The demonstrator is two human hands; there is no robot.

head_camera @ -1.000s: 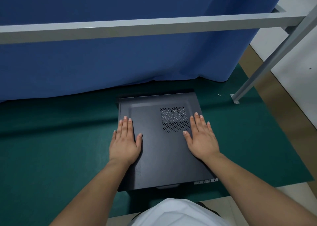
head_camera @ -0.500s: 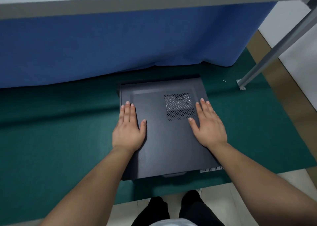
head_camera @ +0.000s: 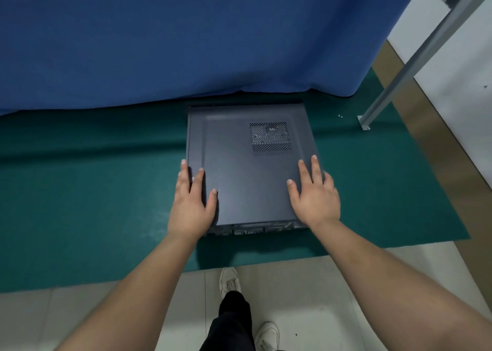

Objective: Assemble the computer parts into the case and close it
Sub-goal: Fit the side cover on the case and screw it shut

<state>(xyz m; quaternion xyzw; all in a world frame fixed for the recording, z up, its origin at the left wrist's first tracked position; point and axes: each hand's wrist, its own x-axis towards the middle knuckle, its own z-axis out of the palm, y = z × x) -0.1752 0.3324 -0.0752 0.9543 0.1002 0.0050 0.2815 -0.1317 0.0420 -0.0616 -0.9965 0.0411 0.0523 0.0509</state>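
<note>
From the head view, the computer case (head_camera: 247, 169) lies flat on its side on the green mat (head_camera: 93, 204) that covers the surface, its side panel (head_camera: 239, 151) facing up. The left hand (head_camera: 193, 204) rests on the panel's left edge, its fingers (head_camera: 198, 180) straight and spread, the outer ones over the rim. The right hand (head_camera: 315, 198) lies on the right edge the same way, fingers extended, gripping nothing. Ahead of the fingertips sits the perforated vent (head_camera: 270, 139), nearer the right hand. Beyond it the case's far edge nearly meets the hanging blue curtain (head_camera: 186, 49). Open mat stretches outward of both hands. The case's long axis runs away from the person; its near end, below the wrists, shows an exposed metal frame past the panel's edge. Right of the right fingers, well apart, a grey metal post (head_camera: 415, 57) stands on the mat with two small screws (head_camera: 340, 116) beside its foot.
</note>
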